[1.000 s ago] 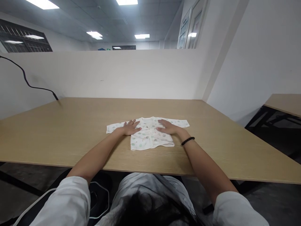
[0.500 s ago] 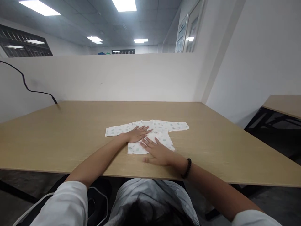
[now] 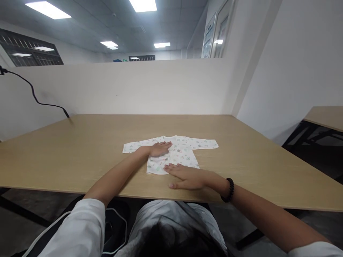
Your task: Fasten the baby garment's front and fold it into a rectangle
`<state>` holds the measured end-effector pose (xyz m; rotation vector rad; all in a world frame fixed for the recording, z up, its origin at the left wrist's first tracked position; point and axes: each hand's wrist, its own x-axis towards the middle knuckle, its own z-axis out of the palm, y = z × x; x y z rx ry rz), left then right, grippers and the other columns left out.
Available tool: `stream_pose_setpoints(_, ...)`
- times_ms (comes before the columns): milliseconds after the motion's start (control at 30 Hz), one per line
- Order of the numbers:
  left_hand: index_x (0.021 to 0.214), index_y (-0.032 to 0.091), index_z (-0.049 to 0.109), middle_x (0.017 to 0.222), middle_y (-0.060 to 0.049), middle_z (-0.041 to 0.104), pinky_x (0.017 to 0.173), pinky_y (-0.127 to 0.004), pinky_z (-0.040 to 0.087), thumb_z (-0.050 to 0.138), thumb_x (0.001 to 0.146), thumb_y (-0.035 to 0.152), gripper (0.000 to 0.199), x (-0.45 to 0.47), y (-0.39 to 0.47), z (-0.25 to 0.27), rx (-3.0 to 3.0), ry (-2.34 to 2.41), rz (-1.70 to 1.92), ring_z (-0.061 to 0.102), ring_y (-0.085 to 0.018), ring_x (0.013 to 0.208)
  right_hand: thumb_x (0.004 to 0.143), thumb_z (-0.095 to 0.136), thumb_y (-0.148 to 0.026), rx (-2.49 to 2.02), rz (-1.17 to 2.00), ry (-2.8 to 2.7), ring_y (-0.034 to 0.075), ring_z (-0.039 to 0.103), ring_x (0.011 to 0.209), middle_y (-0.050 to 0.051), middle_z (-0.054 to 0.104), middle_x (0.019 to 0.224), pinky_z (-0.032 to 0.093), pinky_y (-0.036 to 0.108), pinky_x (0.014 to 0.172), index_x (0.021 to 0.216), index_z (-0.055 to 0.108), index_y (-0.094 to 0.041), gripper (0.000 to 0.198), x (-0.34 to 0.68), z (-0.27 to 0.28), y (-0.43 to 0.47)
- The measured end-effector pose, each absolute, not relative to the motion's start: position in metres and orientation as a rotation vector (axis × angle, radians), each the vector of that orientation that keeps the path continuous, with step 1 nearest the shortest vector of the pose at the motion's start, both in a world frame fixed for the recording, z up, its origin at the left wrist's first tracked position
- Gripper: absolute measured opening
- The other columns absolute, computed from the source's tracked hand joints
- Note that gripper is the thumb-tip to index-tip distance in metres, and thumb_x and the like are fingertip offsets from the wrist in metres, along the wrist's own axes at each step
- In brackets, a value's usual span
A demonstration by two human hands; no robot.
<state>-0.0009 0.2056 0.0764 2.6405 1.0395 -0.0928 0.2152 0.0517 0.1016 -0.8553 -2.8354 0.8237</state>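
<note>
A small white long-sleeved baby shirt (image 3: 183, 153) with a scattered print lies spread flat, its neckline toward the far side and both sleeves stretched out sideways. My left hand (image 3: 160, 149) rests over the upper left of its body, fingers extended to the right and slightly blurred. Down at the hem, my right hand (image 3: 184, 176) lies with fingers outstretched; its fingertips touch the lower edge while thumb and palm are over the tabletop. Each hand covers part of the cloth. Neither holds anything.
The shirt is on a wide wooden table (image 3: 93, 142). A low white partition (image 3: 150, 87) rises along its far edge. A black cable (image 3: 48, 104) runs down the partition at the left. Another table (image 3: 328, 116) stands to the right.
My right hand has slid toward me and to the right, from the shirt's body to its hem. My left hand has stayed about where it was on the shirt. The camera view has shifted slightly.
</note>
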Motion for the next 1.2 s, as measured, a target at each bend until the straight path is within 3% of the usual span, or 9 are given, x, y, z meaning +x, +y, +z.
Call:
stream_pose_setpoints(133, 0.157, 0.022, 0.011, 0.162, -0.004, 0.005, 0.118, -0.048, 0.006, 0.020, 0.096, 0.063, 0.074, -0.001, 0.202, 0.076, 2.662, 1.057, -0.031, 0.000, -0.027, 0.149, 0.090, 0.049, -0.064, -0.846, 0.888, -2.821, 0.028, 0.016, 0.147, 0.009, 0.018, 0.159, 0.012, 0.041, 0.121, 0.155, 0.025, -0.017, 0.084, 0.210, 0.110, 0.059)
stream_pose_setpoints(200, 0.156, 0.025, 0.011, 0.162, -0.003, 0.006, 0.118, -0.050, 0.005, 0.021, 0.093, 0.069, 0.077, -0.004, 0.205, 0.077, 2.662, 1.052, -0.071, 0.000, -0.028, 0.149, 0.087, 0.054, -0.063, -0.805, 0.980, -2.884, 0.028, 0.028, 0.144, 0.010, 0.029, 0.156, 0.020, 0.038, 0.119, 0.152, 0.034, -0.017, 0.082, 0.210, 0.119, 0.074)
stream_pose_setpoints(300, 0.155, 0.022, 0.016, 0.162, -0.008, 0.013, 0.117, -0.048, 0.008, 0.022, 0.093, 0.068, 0.078, -0.013, 0.221, 0.080, 2.652, 1.200, 0.043, 0.007, -0.028, 0.149, 0.093, 0.048, -0.057, -0.863, 0.956, -2.807, 0.025, 0.045, 0.133, 0.004, 0.048, 0.146, 0.030, 0.035, 0.114, 0.143, 0.049, -0.025, 0.060, 0.219, 0.139, 0.118)
stream_pose_setpoints(467, 0.136, 0.010, 0.047, 0.144, -0.021, 0.046, 0.107, -0.041, 0.033, 0.042, 0.088, 0.057, 0.067, -0.026, 0.261, 0.080, 2.499, 1.571, 0.311, 0.042, -0.033, 0.133, 0.096, 0.049, -0.033, -1.428, 0.413, -2.363, 0.026, 0.048, 0.129, 0.015, 0.049, 0.143, 0.037, 0.033, 0.106, 0.139, 0.051, -0.013, 0.047, 0.247, 0.146, 0.211)
stream_pose_setpoints(600, 0.099, 0.016, 0.060, 0.109, -0.014, 0.067, 0.087, -0.035, 0.046, 0.052, 0.080, 0.047, 0.037, -0.033, 0.276, 0.076, 2.452, 1.524, 0.388, 0.061, -0.029, 0.102, 0.092, 0.056, -0.027, -1.760, 0.313, -2.298, 0.028, 0.058, 0.114, 0.020, 0.061, 0.126, 0.042, 0.031, 0.093, 0.120, 0.061, -0.008, 0.034, 0.252, 0.116, 0.243)
stream_pose_setpoints(800, 0.083, 0.021, 0.051, 0.085, -0.003, 0.063, 0.071, -0.029, 0.045, 0.046, 0.084, 0.052, 0.031, -0.044, 0.273, 0.096, 2.462, 1.353, 0.515, 0.057, -0.020, 0.080, 0.097, 0.042, -0.024, -1.747, 0.230, -2.229, 0.023, 0.060, 0.095, 0.015, 0.067, 0.107, 0.041, 0.028, 0.077, 0.110, 0.057, -0.013, 0.023, 0.248, 0.098, 0.245)
stream_pose_setpoints(1000, 0.076, 0.021, 0.048, 0.071, -0.001, 0.053, 0.062, -0.027, 0.038, 0.031, 0.094, 0.055, 0.042, -0.051, 0.243, 0.169, 2.560, 1.305, 0.814, 0.050, -0.018, 0.072, 0.102, 0.027, -0.038, -1.559, -0.132, -2.187, 0.022, 0.056, 0.072, 0.009, 0.065, 0.084, 0.034, 0.028, 0.062, 0.106, 0.051, -0.021, 0.030, 0.268, 0.152, 0.218)
stream_pose_setpoints(1100, 0.075, 0.020, 0.049, 0.068, 0.000, 0.049, 0.058, -0.025, 0.035, 0.037, 0.093, 0.057, 0.043, -0.052, 0.212, 0.211, 2.554, 1.245, 0.911, 0.047, -0.015, 0.065, 0.102, 0.026, -0.042, -1.416, -0.169, -2.174, 0.020, 0.052, 0.064, 0.004, 0.061, 0.074, 0.032, 0.027, 0.058, 0.104, 0.050, -0.023, 0.031, 0.279, 0.194, 0.182)
stream_pose_setpoints(1200, 0.080, 0.018, 0.057, 0.071, -0.001, 0.052, 0.055, -0.024, 0.037, 0.053, 0.085, 0.059, 0.042, -0.058, 0.177, 0.249, 2.485, 1.071, 0.663, 0.051, -0.015, 0.064, 0.100, 0.031, -0.050, -1.281, -0.008, -2.239, 0.017, 0.051, 0.063, 0.002, 0.057, 0.072, 0.035, 0.026, 0.057, 0.100, 0.052, -0.023, 0.035, 0.291, 0.234, 0.139)
